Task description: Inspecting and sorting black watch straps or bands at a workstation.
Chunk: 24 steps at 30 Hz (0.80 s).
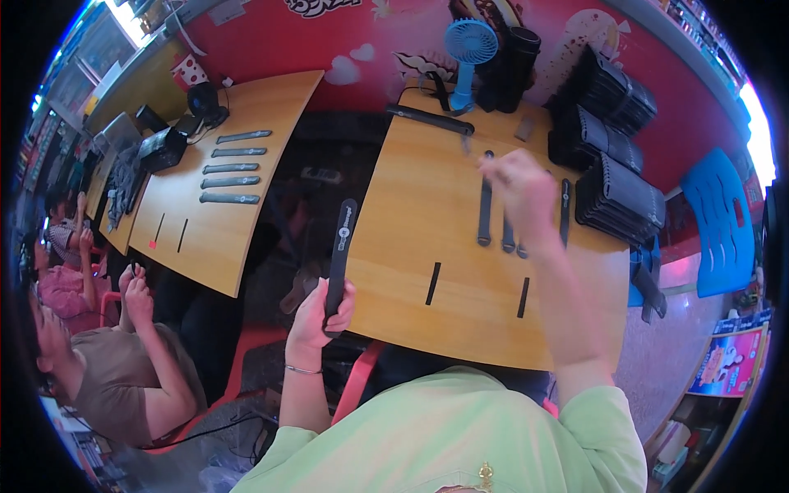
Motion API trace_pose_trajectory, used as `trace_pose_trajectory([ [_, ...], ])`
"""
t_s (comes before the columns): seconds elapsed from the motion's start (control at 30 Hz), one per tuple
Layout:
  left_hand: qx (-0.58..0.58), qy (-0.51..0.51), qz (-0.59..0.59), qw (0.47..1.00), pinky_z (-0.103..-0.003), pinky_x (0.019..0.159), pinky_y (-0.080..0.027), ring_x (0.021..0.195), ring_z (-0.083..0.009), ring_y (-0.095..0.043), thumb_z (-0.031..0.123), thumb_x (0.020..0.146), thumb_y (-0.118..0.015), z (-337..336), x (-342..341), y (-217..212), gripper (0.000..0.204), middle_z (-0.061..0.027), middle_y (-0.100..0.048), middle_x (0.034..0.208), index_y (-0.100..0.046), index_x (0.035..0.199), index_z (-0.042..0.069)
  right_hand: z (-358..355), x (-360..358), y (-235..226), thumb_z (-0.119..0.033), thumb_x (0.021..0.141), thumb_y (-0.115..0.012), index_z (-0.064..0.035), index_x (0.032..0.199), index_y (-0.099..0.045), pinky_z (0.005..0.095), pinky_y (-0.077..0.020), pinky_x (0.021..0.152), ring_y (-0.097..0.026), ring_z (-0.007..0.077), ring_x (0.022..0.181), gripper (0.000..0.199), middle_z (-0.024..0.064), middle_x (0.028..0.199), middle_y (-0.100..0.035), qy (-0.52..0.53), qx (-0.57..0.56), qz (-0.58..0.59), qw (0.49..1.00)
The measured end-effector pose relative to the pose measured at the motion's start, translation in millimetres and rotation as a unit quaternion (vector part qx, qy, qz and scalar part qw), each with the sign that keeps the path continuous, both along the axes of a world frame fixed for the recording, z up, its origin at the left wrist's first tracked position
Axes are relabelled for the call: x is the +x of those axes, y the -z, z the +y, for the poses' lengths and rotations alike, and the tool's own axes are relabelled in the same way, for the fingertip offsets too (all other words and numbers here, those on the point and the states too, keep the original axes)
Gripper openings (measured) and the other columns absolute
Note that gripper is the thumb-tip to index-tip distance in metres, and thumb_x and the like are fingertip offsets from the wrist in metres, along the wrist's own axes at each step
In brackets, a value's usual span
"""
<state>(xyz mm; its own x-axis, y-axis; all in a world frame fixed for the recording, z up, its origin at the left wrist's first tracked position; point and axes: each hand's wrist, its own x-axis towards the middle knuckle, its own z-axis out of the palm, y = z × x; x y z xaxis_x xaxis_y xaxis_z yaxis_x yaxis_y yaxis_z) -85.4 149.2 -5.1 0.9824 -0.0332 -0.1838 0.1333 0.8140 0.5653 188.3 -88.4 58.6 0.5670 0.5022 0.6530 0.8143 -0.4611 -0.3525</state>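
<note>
In my left hand [316, 316], a black strap [339, 259] with a pale printed mark stands upright, its lower end wrapped by my fingers. It is beyond the left edge of my wooden table [394, 246]. My right hand [523, 191] is over the far middle of the table, its fingers pinched together; what they hold, if anything, is too small to make out. Beneath and beside it lie several dark straps, among them one strap [485, 205] to its left and another strap [565, 209] to its right. A longer black bar-shaped piece [431, 120] lies near the table's far left corner.
Stacks of black folded pieces [618, 197] line the table's right side. At the back stand a blue fan [468, 62] and a dark cylinder [518, 66]. Two short black strips [433, 283] lie near the front. Left, a person [136, 361] sits by another table [271, 123] with several straps.
</note>
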Motion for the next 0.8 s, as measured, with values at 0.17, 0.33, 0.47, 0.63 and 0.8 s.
trace_pose_trajectory([
  [0.17,-0.011,-0.003,-0.005,1.0,-0.018,0.042,-0.029,0.049,-0.007,-0.038,0.029,0.1,-0.032,-19.3,18.2,0.9,0.042,-0.005,-0.05,0.077,-0.048,0.122,-0.004,12.8,-45.1,64.1,-0.031,0.083,-0.065,-0.0155,0.089,-0.071,0.0335,-0.0513,0.061,-0.064,0.0198,0.073,0.018,0.0013,0.086,-0.063,-0.012,-0.158,0.099,0.982],
  [0.33,0.009,-0.026,-0.08,0.996,-0.02,0.051,-0.036,0.061,-0.0088,-0.044,0.024,0.1,-0.036,-32.4,31.3,-7.5,0.038,-0.0061,-0.052,0.082,-0.043,0.127,-0.003,13.5,-55.4,73.5,-0.04,0.081,-0.067,-0.0056,0.114,-0.062,0.0367,-0.0526,0.073,-0.064,0.025,0.088,0.048,0.0047,0.113,-0.057,-0.043,-0.235,0.154,0.959],
  [0.47,0.008,-0.058,-0.049,0.997,-0.023,0.057,-0.04,0.066,-0.0104,-0.046,0.021,0.1,-0.039,-41.7,40.2,-13.8,0.037,-0.0061,-0.052,0.081,-0.041,0.129,-0.002,17.1,-46.4,72.2,-0.036,0.083,-0.066,-0.0047,0.115,-0.06,0.0381,-0.0525,0.072,-0.064,0.0267,0.087,0.045,0.0058,0.111,-0.057,0.011,-0.236,0.135,0.962],
  [0.63,0.029,-0.111,-0.077,0.99,-0.03,0.074,-0.048,0.078,-0.0177,-0.057,0.02,0.1,-0.043,-55.9,45.8,-11.5,0.035,-0.0081,-0.058,0.089,-0.043,0.13,0.002,17.6,-46.0,79.5,-0.026,0.085,-0.063,-0.0032,0.117,-0.055,0.0398,-0.0523,0.069,-0.063,0.0268,0.084,0.04,0.0079,0.112,-0.051,0.011,-0.26,0.197,0.945],
  [0.8,0.027,-0.101,-0.097,0.99,-0.036,0.082,-0.051,0.091,-0.025,-0.063,0.02,0.1,-0.041,-60.8,52.4,-9.9,0.032,-0.0123,-0.064,0.098,-0.044,0.129,0.004,18.4,-47.0,75.0,-0.026,0.084,-0.064,-0.002,0.118,-0.054,0.0399,-0.0524,0.069,-0.063,0.0268,0.083,0.043,0.0084,0.112,-0.049,0.062,-0.25,0.18,0.949],
])
